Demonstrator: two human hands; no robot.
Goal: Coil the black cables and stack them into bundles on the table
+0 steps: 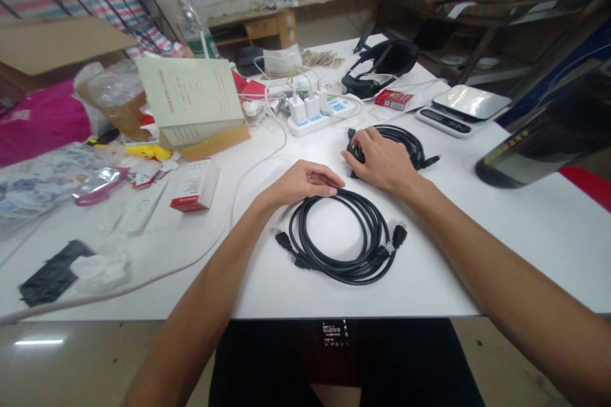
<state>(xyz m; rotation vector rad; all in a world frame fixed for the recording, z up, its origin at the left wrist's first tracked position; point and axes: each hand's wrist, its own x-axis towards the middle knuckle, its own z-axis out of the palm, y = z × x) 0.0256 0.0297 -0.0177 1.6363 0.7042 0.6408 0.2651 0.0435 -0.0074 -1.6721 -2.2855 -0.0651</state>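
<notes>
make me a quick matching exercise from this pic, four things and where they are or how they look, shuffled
Things
1. left hand
2. right hand
3. power strip
4. digital scale

Places and looks
A. over the far cable coil
B. has a shiny top plate
C. at the far edge of the near cable coil
D. white, with chargers plugged in

Right pairs: 1-C, 2-A, 3-D, 4-B

"How many black cable loops [344, 265] are there?"
"Two: one in front of the white power strip [319, 123], one to its right."
"And hands?"
"Two: one left hand [308, 182], one right hand [384, 158]."
"What else?"
"One scale [470, 102] and one headset [403, 57], both right of the strip."
</notes>
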